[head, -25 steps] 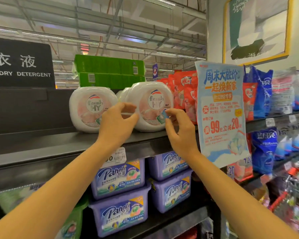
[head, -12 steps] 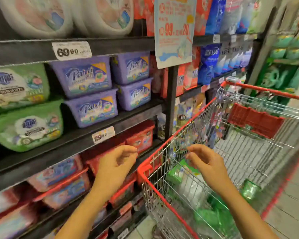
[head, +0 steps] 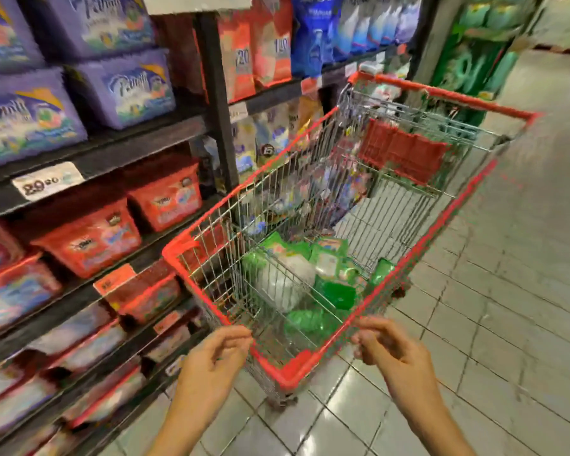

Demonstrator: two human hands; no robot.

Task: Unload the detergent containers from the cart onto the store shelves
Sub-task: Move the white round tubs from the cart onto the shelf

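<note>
The wire cart (head: 297, 368) filled the centre of the frame. Its basket was a grid of thin bright metal rods edged with a red plastic rim. At the bottom of the basket, toward the near end, lay the detergent containers (head: 334, 292): several glossy green packs with one pale rounded tub (head: 283, 284) among them. Blur hid their labels. A ribbed red flap (head: 402, 153) hung inside the far end.

Along the left of the frame ran flat dark shelves (head: 129, 149). Boxy purple tubs (head: 125, 90) stood in the upper left and squat red tubs (head: 165, 199) on the level below. A white price tag (head: 46, 181) was fixed to the shelf edge between them. Soft orange pouches (head: 254, 51) and blue pouches (head: 316, 28) stood upright at the top centre.

At the bottom centre, the left hand (head: 211, 360) and the right hand (head: 392, 353) hovered on either side of the cart's near corner. Their fingers were loosely curled and gripped nothing. Whether the fingertips touched the rim could not be told. Shiny pale square tiles (head: 474, 324) covered the floor on the right.
</note>
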